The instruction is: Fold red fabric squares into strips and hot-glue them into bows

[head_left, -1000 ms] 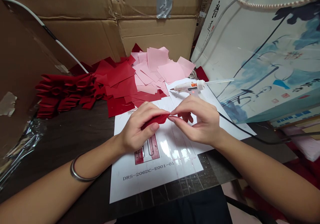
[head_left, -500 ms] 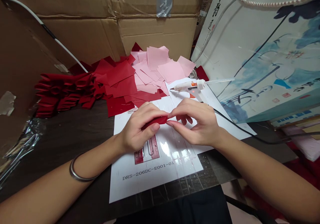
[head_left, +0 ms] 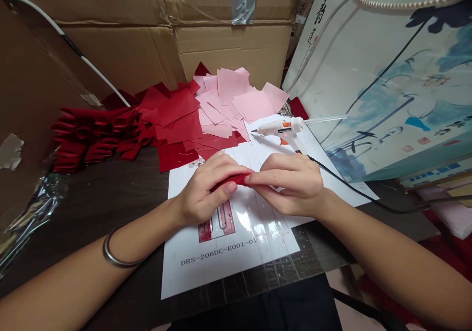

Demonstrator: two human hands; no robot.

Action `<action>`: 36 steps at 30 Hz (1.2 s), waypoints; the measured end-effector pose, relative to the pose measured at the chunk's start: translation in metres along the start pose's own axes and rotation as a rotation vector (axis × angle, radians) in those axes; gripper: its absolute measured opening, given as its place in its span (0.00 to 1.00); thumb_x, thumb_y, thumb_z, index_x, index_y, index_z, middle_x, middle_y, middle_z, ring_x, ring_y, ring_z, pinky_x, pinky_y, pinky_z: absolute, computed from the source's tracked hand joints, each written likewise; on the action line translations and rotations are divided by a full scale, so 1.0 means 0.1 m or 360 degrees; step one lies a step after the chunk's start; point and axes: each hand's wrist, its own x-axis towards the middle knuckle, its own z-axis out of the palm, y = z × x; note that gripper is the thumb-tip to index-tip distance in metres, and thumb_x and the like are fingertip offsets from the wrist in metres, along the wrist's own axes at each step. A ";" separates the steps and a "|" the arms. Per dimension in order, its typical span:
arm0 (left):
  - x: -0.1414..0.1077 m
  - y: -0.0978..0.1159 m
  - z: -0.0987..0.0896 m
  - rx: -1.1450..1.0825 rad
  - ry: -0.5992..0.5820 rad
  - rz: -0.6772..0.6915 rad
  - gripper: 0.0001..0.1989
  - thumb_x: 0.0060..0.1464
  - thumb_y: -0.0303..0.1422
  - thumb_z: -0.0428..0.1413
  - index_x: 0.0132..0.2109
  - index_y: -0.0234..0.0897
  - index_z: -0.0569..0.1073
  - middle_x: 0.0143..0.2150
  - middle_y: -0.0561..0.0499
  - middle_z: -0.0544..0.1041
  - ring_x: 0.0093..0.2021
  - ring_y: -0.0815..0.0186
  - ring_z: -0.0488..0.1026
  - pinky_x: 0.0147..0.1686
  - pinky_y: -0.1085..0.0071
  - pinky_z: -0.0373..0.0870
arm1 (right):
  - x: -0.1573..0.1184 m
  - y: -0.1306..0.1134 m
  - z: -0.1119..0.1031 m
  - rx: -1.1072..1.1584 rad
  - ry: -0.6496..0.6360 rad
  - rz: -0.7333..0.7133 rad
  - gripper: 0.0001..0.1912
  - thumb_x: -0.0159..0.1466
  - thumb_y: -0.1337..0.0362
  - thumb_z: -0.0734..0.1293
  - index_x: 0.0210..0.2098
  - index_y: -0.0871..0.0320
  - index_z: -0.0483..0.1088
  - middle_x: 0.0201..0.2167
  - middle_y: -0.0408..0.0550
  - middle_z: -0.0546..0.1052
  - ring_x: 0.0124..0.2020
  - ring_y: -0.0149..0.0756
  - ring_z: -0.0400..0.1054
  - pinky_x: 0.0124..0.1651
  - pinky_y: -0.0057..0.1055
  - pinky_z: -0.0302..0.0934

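A folded piece of red fabric (head_left: 236, 179) is held between both hands above a printed white sheet (head_left: 228, 262). My left hand (head_left: 210, 188) wraps round its left part, thumb in front and fingers behind. At its right end, my right hand (head_left: 289, 181) pinches the tip between thumb and fingers. Much of the red piece is hidden by the fingers. Just beyond my right hand, a white glue gun (head_left: 282, 128) lies on paper, its nozzle pointing left and a clear glue stick out of its back.
Loose red squares (head_left: 177, 119) and pink squares (head_left: 232, 100) are heaped at the back. Folded red pieces (head_left: 88, 139) are stacked at left. Cardboard boxes (head_left: 121, 50) stand behind; a painted white bag (head_left: 368, 85) stands at right. A black cord (head_left: 350, 186) runs right from the gun.
My right hand's fingers have straightened and closed flatter over the right end of the red piece. My left hand has barely moved.
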 end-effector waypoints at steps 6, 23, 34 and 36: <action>0.01 0.00 0.01 -0.0019 0.0001 -0.0039 0.17 0.67 0.40 0.45 0.49 0.35 0.73 0.38 0.46 0.72 0.39 0.63 0.67 0.41 0.65 0.65 | 0.01 -0.01 -0.01 -0.0088 -0.0007 -0.0060 0.06 0.61 0.71 0.68 0.35 0.56 0.76 0.22 0.39 0.73 0.20 0.24 0.63 0.23 0.24 0.57; -0.03 0.01 0.03 0.0030 0.0107 -0.0058 0.16 0.66 0.41 0.47 0.47 0.34 0.73 0.37 0.46 0.72 0.39 0.63 0.68 0.41 0.64 0.66 | 0.14 -0.22 -0.38 -0.0449 0.0140 0.0397 0.14 0.62 0.63 0.67 0.20 0.56 0.67 0.14 0.40 0.64 0.16 0.27 0.56 0.21 0.29 0.50; -0.02 0.00 0.04 0.0023 0.0210 -0.0060 0.18 0.66 0.42 0.46 0.46 0.35 0.74 0.37 0.46 0.74 0.37 0.64 0.70 0.38 0.64 0.68 | -0.13 0.47 -0.66 -0.0882 -0.0792 0.1730 0.41 0.56 0.32 0.59 0.47 0.62 0.73 0.37 0.59 0.78 0.35 0.51 0.71 0.34 0.41 0.59; -0.02 0.01 0.03 0.0017 0.0229 -0.0049 0.18 0.66 0.43 0.46 0.46 0.35 0.74 0.37 0.46 0.74 0.37 0.64 0.70 0.38 0.64 0.68 | -0.11 0.62 -0.55 -0.0477 -0.0719 0.1775 0.36 0.57 0.35 0.62 0.46 0.60 0.74 0.37 0.56 0.78 0.35 0.46 0.71 0.35 0.39 0.60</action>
